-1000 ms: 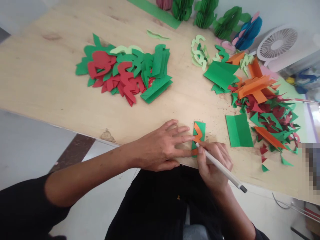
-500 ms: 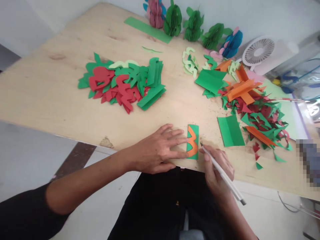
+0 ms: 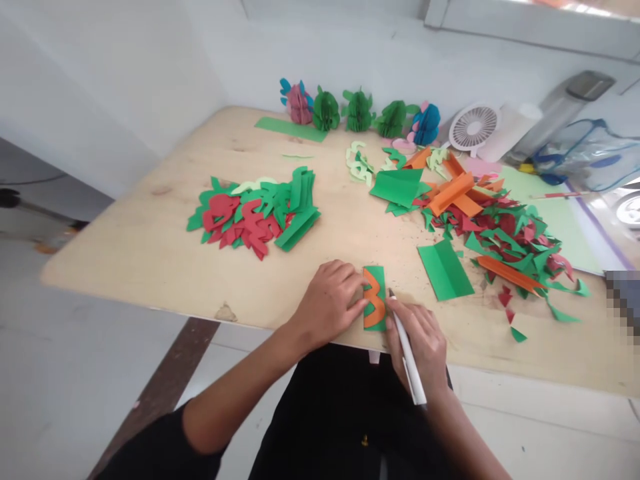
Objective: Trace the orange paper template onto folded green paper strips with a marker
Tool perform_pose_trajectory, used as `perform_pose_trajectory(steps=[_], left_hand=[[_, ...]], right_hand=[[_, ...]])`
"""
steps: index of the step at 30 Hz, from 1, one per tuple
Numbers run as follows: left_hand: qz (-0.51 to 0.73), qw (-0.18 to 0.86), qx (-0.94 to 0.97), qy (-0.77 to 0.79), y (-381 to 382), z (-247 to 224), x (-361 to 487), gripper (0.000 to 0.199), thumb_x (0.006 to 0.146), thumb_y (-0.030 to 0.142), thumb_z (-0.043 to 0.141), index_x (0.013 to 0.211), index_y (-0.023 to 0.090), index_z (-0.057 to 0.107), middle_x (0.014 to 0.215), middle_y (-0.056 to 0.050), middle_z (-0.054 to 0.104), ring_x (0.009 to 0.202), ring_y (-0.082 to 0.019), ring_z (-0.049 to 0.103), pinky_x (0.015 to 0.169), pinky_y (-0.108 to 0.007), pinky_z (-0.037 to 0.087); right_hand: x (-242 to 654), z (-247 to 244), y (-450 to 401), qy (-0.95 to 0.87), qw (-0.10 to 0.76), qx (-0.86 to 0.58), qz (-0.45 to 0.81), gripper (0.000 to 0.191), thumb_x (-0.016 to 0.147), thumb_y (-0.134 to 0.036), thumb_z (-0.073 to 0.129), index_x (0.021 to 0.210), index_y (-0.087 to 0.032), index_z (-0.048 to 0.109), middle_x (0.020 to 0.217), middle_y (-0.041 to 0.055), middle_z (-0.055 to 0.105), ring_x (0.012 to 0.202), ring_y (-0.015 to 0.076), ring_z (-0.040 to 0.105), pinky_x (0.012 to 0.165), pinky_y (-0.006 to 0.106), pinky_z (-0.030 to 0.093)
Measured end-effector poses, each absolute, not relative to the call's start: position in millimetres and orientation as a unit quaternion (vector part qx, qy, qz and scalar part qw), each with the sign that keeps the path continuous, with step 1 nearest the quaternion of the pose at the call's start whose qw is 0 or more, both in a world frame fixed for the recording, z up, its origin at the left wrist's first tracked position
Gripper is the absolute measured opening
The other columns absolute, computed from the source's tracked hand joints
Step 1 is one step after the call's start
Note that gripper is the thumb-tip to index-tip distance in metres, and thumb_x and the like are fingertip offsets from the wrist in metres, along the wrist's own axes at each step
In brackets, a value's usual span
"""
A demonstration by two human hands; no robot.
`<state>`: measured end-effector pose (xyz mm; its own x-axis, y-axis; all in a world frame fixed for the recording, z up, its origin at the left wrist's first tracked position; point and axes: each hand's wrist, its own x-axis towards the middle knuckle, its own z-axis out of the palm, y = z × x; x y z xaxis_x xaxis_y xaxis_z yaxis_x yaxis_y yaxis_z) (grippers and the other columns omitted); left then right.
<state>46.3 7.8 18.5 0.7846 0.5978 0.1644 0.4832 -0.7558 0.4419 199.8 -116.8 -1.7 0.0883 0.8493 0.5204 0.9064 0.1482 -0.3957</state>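
A small green paper strip lies near the table's front edge with a wavy orange paper cutout on top of it. My left hand rests palm down at their left side, its fingers bent and apart, the tips pressing on the cutout's left edge. In my right hand is a white pen, gripped between thumb and fingers. The pen's dark tip points at the strip's right edge; whether it touches the paper I cannot tell.
Red and green cutouts are heaped to the left. A folded green paper lies to the right, beside a pile of coloured scraps. Along the wall stand honeycomb paper figures, a small white fan and a clear bottle.
The camera view has tilted up, showing more wall. My left fingers have drawn in from stretched to bent on the cutout. The pen remains in my right hand beside the strip.
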Motion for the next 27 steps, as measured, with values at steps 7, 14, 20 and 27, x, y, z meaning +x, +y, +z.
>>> perform_pose_trajectory(steps=[7,14,20,27], left_hand=[[0.134,0.192,0.904,0.358,-1.0,23.7,63.9,0.005,0.088,0.022,0.058,0.084,0.019,0.06,0.086,-0.004,0.06,0.09,-0.022,0.053,0.08,-0.038,0.042],[0.155,0.245,0.86,0.419,-11.5,21.7,65.8,0.008,0.088,0.02,0.062,0.079,0.02,0.062,0.089,-0.002,0.064,0.093,-0.021,0.054,0.084,-0.037,0.039],[0.191,0.223,0.855,0.427,-18.7,8.3,64.1,0.013,0.09,0.025,0.06,0.079,0.02,0.062,0.086,-0.003,0.064,0.095,-0.023,0.055,0.086,-0.039,0.039],[0.183,0.271,0.858,0.395,-7.1,18.4,65.3,0.021,0.09,0.02,0.058,0.11,0.022,0.061,0.104,-0.002,0.067,0.098,-0.02,0.059,0.09,-0.037,0.043]], right_hand=[[199.3,-3.4,-115.3,-0.672,0.358,-0.646,-0.052,0.025,0.09,-0.01,0.052,0.113,-0.016,0.061,0.087,0.0073,0.071,0.08,0.0206,0.064,0.074,0.035,0.049],[200.0,-7.1,-117.2,-0.651,0.368,-0.662,-0.045,0.023,0.092,-0.013,0.05,0.11,-0.017,0.062,0.088,0.0069,0.071,0.081,0.0206,0.064,0.076,0.035,0.048],[200.1,-7.7,-108.3,-0.623,0.395,-0.675,-0.015,0.022,0.093,-0.017,0.05,0.111,-0.019,0.062,0.093,0.0072,0.072,0.088,0.0213,0.066,0.082,0.036,0.048],[202.0,-9.7,-92.5,-0.617,0.398,-0.679,0.025,0.024,0.093,-0.023,0.052,0.113,-0.02,0.063,0.097,0.008,0.073,0.09,0.0228,0.067,0.085,0.038,0.049]])
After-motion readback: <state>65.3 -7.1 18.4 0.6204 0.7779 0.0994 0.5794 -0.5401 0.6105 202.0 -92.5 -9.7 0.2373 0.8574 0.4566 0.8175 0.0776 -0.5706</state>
